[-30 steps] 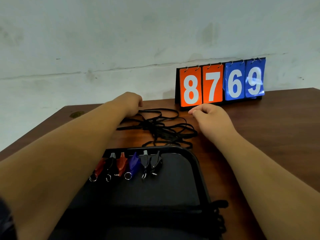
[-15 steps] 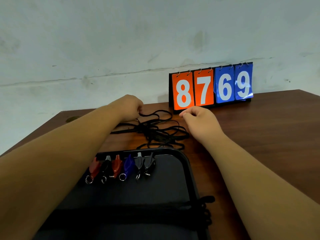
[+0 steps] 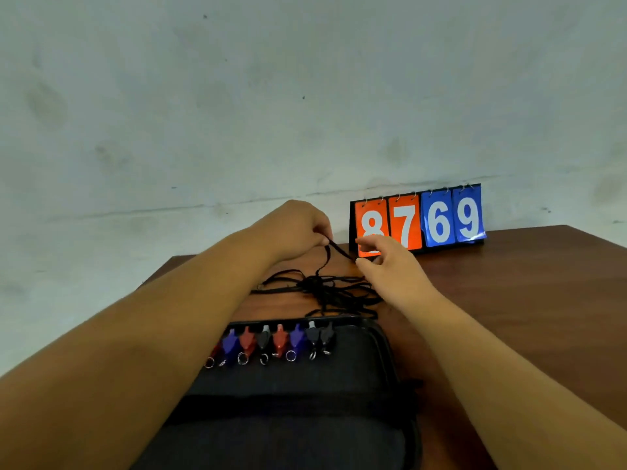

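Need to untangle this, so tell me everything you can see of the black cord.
The black cord is thin, flat-looking and matte, like a lace. Most of it lies in a loose tangle of loops on the brown table, just beyond the dark case. The left hand pinches one strand, held clear of the table; that strand slopes down to the thumb of the right hand, whose fingers are spread.

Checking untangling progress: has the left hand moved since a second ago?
Yes. The left hand, pinching a black cord, has risen towards the orange-and-blue flip scoreboard.
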### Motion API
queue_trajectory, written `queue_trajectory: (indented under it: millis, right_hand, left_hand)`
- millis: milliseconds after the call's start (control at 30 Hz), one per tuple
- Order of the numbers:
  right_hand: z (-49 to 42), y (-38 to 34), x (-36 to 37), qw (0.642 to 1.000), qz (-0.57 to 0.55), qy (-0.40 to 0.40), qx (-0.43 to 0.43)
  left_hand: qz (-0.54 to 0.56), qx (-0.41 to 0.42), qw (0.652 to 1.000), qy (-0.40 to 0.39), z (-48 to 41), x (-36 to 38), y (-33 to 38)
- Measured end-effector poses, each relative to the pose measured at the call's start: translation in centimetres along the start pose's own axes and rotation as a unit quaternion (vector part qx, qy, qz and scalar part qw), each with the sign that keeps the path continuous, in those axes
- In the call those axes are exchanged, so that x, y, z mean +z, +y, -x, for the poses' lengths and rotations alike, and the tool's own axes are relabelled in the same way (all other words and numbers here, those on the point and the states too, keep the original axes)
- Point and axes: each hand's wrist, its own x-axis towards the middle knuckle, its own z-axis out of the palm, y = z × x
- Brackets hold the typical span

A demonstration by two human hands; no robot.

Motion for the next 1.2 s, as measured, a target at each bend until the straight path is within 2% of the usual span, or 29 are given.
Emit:
queue_trajectory:
  millis: [167, 467, 767, 967, 1033, 1133, 1200]
  right_hand:
    - [1.0, -5.6, -0.9, 0.999, -0.023, -0.045, -0.004]
    - [2.4, -14.6, -2.9, 0.996, -0.084, -0.003, -0.042]
    - [5.4, -22.8, -3.8, 0.988, -0.127, 0.000, -0.083]
    - [6.9, -25.8, -4.2, 0.982, -0.168, -0.010, -0.090]
    - [7.1, -26.5, -4.2, 0.973, -0.215, -0.017, -0.081]
    - [7.4, -27.1, -4.1, 0.936, -0.345, -0.058, -0.039]
    - [7.8, -27.4, -4.1, 0.916, -0.391, -0.089, -0.021]
  left_hand:
    - [0.025, 0.000, 0.999, 0.030, 2.6, -4.7, 2.4]
    - [0.133, 0.002, 0.983, 0.127, 8.2, -13.3, 5.3]
    - [0.195, -0.031, 0.964, 0.175, 12.8, -18.9, 5.9]
    - [0.222, -0.010, 0.955, 0.197, 15.1, -21.1, 5.2]
    - [0.237, -0.001, 0.952, 0.195, 15.8, -21.5, 5.1]
    - [0.248, 0.000, 0.950, 0.191, 16.7, -21.9, 4.9]
    - [0.253, -0.001, 0.948, 0.192, 17.2, -22.1, 4.6]
